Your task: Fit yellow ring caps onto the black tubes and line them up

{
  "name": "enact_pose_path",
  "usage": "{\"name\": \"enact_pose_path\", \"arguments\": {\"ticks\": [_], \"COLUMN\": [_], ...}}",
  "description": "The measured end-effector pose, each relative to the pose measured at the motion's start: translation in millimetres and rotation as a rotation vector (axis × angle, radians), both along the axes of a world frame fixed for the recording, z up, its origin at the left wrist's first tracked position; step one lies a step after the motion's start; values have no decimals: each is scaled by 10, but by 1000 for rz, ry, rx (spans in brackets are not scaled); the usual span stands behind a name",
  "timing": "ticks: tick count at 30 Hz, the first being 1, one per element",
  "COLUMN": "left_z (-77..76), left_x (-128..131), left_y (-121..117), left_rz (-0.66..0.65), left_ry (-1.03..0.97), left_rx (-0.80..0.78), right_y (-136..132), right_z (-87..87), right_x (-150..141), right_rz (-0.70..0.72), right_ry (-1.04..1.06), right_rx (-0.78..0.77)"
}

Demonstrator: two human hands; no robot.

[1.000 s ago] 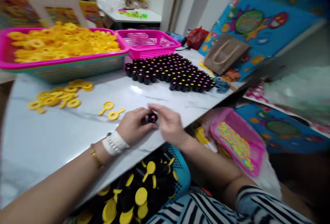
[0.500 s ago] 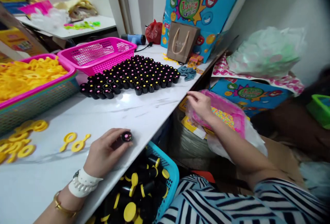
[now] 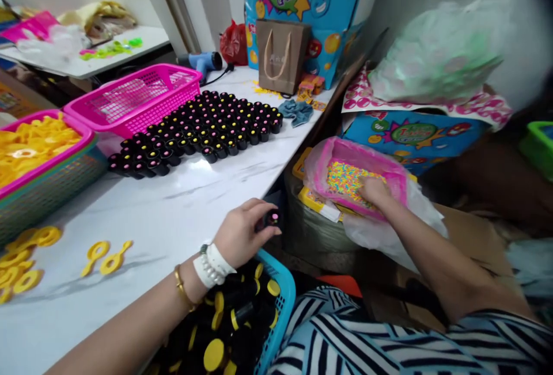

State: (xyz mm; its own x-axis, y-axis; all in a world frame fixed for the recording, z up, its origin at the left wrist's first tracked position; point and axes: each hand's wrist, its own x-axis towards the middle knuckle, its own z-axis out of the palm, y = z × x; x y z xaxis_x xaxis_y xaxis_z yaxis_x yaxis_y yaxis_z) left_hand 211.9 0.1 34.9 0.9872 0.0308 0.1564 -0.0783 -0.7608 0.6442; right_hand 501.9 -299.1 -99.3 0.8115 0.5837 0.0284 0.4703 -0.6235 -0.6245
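Observation:
My left hand (image 3: 242, 231) grips a small black cylindrical container (image 3: 273, 219) with thumb and fingers, just past the table's front edge. Pink and coloured bits show in its open top. Off to the right, my right hand (image 3: 375, 192) reaches into a pink basket (image 3: 400, 186) lined with clear plastic. Its fingertips are sunk among tiny multicoloured beads (image 3: 343, 178), so their grip is hidden. Below my left hand, a turquoise basket (image 3: 286, 291) holds black containers with yellow lids (image 3: 215, 354).
Many black containers (image 3: 207, 124) stand close together on the white table (image 3: 181, 208). Two yellow ring-shaped pieces (image 3: 120, 260) lie nearer. A pink-rimmed basket (image 3: 82, 133) of yellow pieces is at left. Behind are an empty-looking pink basket (image 3: 129, 116), a paper bag (image 3: 283, 58) and a blue box (image 3: 332, 35).
My right hand left the black container, swung right and dipped into the beads. My left hand carried the container rightward past the table edge. The view turned right.

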Motion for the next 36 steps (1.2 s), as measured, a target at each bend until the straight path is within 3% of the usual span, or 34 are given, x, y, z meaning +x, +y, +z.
{"name": "enact_pose_path", "arguments": {"ticks": [3, 5, 6, 8, 11, 14, 17, 20, 22, 28, 32, 36], "left_z": [-99, -195, -244, -333, -420, -454, -465, -472, -471, -453, -456, -477], "left_x": [358, 531, 588, 644, 616, 547, 524, 560, 587, 590, 591, 602], "left_y": [-224, -311, -336, -359, -363, -361, -340, -300, -283, -295, -300, -301], "left_rz": [-21, -30, -36, -43, -49, -64, -90, -143, -173, -222, -210, -219], "left_ry": [-15, -30, -51, -106, -156, -125, -46, 63, 136, 210, 202, 211], "left_rx": [-5, -2, -6, -24, -27, 37, 132, 174, 179, 227, 203, 177], "right_y": [255, 464, 571, 766, 944, 916, 706, 405, 212, -75, -155, -256], "right_z": [269, 460, 549, 696, 781, 695, 511, 278, 95, -424, -462, -255], "right_x": [-157, -429, -599, -942, -1252, -1100, -548, 31, 250, 219, 233, 309], "right_rz": [-22, 53, 126, 334, 366, 268, 21, -152, -224, -254, -272, -274], "right_ry": [36, 124, 210, 647, 943, 938, 543, 381, 330, 372, 506, 675], "right_rx": [90, 145, 191, 422, 573, 556, 410, 292, 188, -5, 0, 129]}}
